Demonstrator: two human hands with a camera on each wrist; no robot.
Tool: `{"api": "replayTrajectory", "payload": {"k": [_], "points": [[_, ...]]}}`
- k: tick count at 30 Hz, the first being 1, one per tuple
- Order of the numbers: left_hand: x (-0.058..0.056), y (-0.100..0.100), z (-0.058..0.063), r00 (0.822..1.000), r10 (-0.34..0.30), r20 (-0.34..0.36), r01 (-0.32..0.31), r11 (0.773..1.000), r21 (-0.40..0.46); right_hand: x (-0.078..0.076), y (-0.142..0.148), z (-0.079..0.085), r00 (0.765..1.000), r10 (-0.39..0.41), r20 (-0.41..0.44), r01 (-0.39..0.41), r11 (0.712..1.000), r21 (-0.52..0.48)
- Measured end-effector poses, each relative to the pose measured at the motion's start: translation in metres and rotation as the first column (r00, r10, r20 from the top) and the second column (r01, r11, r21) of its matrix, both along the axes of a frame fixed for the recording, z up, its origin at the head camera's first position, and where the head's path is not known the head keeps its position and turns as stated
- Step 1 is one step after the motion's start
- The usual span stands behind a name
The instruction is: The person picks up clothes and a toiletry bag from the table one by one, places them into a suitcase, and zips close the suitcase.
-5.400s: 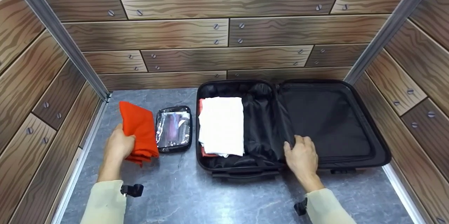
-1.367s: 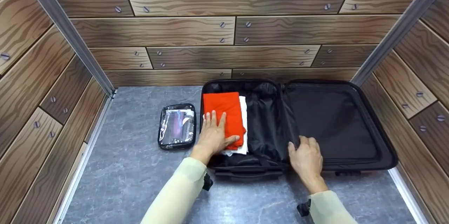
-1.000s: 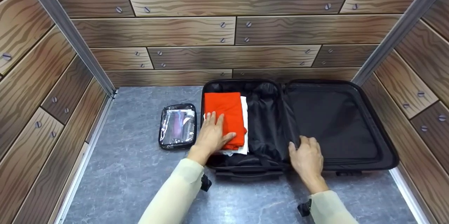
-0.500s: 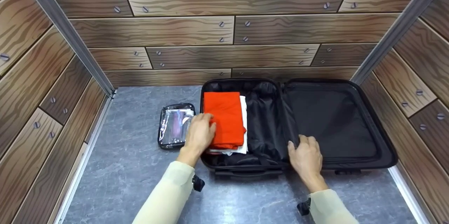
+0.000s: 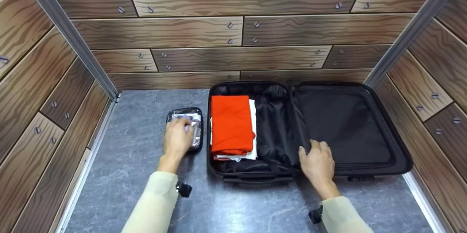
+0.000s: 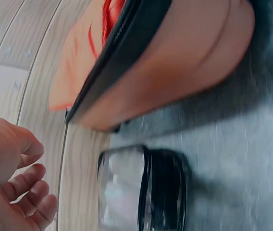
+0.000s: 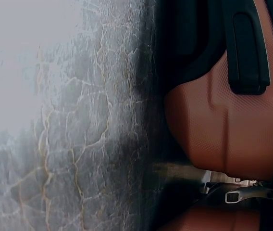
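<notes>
My left hand [image 5: 177,138] hovers over a clear-windowed pouch with black edging [image 5: 197,136], fingers loosely curled. The left wrist view shows this hand [image 6: 11,178] apart from the pouch [image 6: 122,187]. An opened suitcase [image 5: 271,127] lies flat, black inside; its shell [image 7: 232,125] looks reddish brown in the right wrist view. In its left half rests a folded red cloth [image 5: 232,123] over a folded white cloth [image 5: 253,127]. My right hand [image 5: 317,162] grips the black fabric flap [image 5: 297,127] between the two halves at the front; its fingertips are partly hidden.
The suitcase's right half [image 5: 343,127] lies open by the right wall. Wood-patterned panels [image 5: 233,32] enclose the grey marbled surface [image 5: 138,174] at the back and sides.
My left hand has carried the red cloth from the left into the suitcase, pressed it on the white cloth, let go, and moved left over the pouch. The right hand stays put.
</notes>
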State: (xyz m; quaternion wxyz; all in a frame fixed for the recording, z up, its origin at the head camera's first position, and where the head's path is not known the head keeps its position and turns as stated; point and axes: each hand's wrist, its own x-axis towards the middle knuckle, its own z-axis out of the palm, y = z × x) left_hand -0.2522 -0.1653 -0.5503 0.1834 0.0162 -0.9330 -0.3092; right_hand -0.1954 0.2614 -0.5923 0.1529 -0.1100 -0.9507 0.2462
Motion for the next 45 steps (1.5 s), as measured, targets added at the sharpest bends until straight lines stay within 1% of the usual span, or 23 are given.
{"api": "replayTrajectory", "payload": {"k": [3,6,9,15,18,19,22,26,32,34,39,42,43,45], "points": [[0.0,-0.016,-0.002,0.998,0.039,0.046,-0.04,0.999,0.025,0.0,0.0,0.0,1.0,-0.001,0.001,0.001,1.0,0.0],[0.0,-0.03,-0.004,0.992,0.078,0.094,-0.081,0.996,0.027,0.001,0.0,0.0,1.0,-0.001,0.007,0.001,1.0,-0.002],[0.001,-0.044,-0.009,0.984,0.108,0.141,-0.112,0.994,0.019,0.001,0.0,0.001,1.0,-0.002,0.006,0.002,1.0,-0.005],[0.004,-0.066,-0.027,0.975,0.135,0.179,-0.134,0.991,-0.015,0.002,0.0,0.0,1.0,0.007,-0.013,-0.007,1.0,0.012],[0.006,-0.074,-0.034,0.963,0.144,0.225,-0.147,0.989,-0.007,0.002,0.0,0.001,1.0,0.007,-0.012,-0.007,1.0,0.014],[0.007,-0.076,-0.036,0.958,0.144,0.248,-0.148,0.989,-0.005,0.002,-0.001,0.001,1.0,0.005,-0.013,-0.004,1.0,0.013],[0.009,-0.081,-0.04,0.93,0.153,0.334,-0.164,0.987,0.005,0.002,-0.001,0.001,1.0,-0.002,-0.017,0.002,1.0,0.012],[0.011,-0.083,-0.044,0.896,0.153,0.417,-0.167,0.986,-0.002,0.002,-0.001,0.0,1.0,-0.006,-0.029,0.006,1.0,0.012],[0.011,-0.081,-0.049,0.852,0.139,0.504,-0.163,0.987,0.002,0.001,-0.001,-0.002,0.999,-0.011,-0.038,0.012,1.0,0.012],[0.011,-0.08,-0.051,0.843,0.139,0.519,-0.165,0.986,0.004,0.001,-0.001,-0.002,0.999,-0.013,-0.04,0.013,1.0,0.011],[0.011,-0.076,-0.054,0.838,0.134,0.528,-0.151,0.988,-0.01,0.001,-0.001,-0.002,0.999,-0.011,-0.035,0.011,1.0,0.007],[0.011,-0.074,-0.055,0.842,0.134,0.523,-0.143,0.989,-0.023,0.001,-0.001,-0.001,1.0,0.0,-0.02,0.001,1.0,0.006],[0.009,-0.076,-0.061,0.851,0.135,0.507,-0.138,0.99,-0.032,0.001,-0.001,-0.001,1.0,0.003,-0.014,-0.003,1.0,0.004],[0.009,-0.074,-0.06,0.85,0.138,0.509,-0.138,0.99,-0.038,0.002,-0.001,0.0,1.0,0.007,-0.004,-0.007,1.0,0.002]]}}
